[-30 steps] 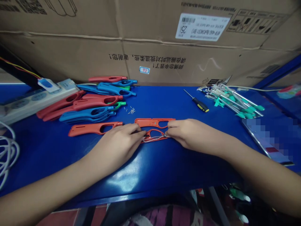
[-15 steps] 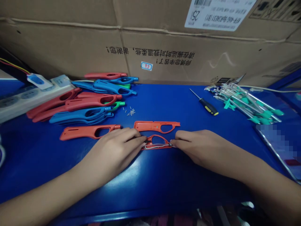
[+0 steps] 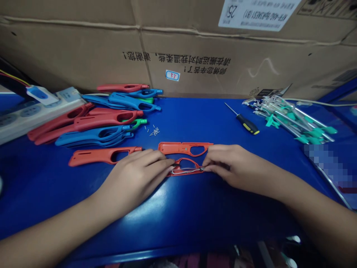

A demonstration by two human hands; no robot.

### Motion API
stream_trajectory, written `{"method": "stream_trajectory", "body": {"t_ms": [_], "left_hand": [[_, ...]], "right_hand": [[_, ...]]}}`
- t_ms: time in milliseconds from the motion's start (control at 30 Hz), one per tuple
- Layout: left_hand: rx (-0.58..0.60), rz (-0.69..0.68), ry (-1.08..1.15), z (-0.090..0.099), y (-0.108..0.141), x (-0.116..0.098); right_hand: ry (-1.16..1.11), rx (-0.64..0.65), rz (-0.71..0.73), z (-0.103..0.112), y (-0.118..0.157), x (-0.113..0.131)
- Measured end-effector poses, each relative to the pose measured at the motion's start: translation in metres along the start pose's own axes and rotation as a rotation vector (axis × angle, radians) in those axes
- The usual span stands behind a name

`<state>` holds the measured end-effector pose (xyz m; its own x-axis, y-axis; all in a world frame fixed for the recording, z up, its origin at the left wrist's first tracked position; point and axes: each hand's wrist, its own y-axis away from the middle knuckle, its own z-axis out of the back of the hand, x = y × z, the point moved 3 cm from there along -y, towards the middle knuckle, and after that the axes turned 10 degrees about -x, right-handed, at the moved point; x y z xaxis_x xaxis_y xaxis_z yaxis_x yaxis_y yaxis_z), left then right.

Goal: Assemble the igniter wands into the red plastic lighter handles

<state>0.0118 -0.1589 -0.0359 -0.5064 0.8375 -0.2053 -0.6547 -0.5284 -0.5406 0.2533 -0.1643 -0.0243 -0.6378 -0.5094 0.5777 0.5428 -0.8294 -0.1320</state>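
An orange lighter casing half (image 3: 186, 172) lies on the blue table, its inner side up, with a white wire (image 3: 182, 172) along its lower edge. My left hand (image 3: 139, 171) is closed on its left end, which the fingers partly hide. At the narrow right tip, the thumb and forefinger of my right hand (image 3: 232, 163) pinch the casing by a small metallic part. A second orange casing half (image 3: 171, 148) lies just behind, inner side up, close to my right fingers. Beyond my left hand rests another orange casing (image 3: 93, 156).
Red, blue and green lighter casings (image 3: 107, 121) are heaped at left beside a white power strip (image 3: 30, 111). Small screws (image 3: 155, 131) lie near them. A screwdriver (image 3: 247, 124) and metal tubes with green parts (image 3: 295, 119) are at right. A cardboard box (image 3: 97, 48) stands behind.
My right hand has shifted slightly up, and its forefinger and thumb are further apart behind the tip. My left hand keeps its hold. The view has moved a little.
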Motion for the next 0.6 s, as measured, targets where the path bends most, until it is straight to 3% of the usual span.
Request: {"method": "stream_trajectory", "body": {"t_ms": [233, 433, 600], "left_hand": [[0.008, 0.038, 0.047, -0.004, 0.001, 0.001], [-0.003, 0.037, 0.063, -0.005, 0.001, 0.001], [-0.023, 0.069, 0.097, -0.006, 0.001, 0.001]], "right_hand": [[-0.03, 0.044, -0.187, 0.003, 0.0, -0.002], [-0.015, 0.093, -0.036, -0.004, 0.003, 0.011], [0.153, 0.055, 0.02, -0.018, 0.001, 0.011]]}}
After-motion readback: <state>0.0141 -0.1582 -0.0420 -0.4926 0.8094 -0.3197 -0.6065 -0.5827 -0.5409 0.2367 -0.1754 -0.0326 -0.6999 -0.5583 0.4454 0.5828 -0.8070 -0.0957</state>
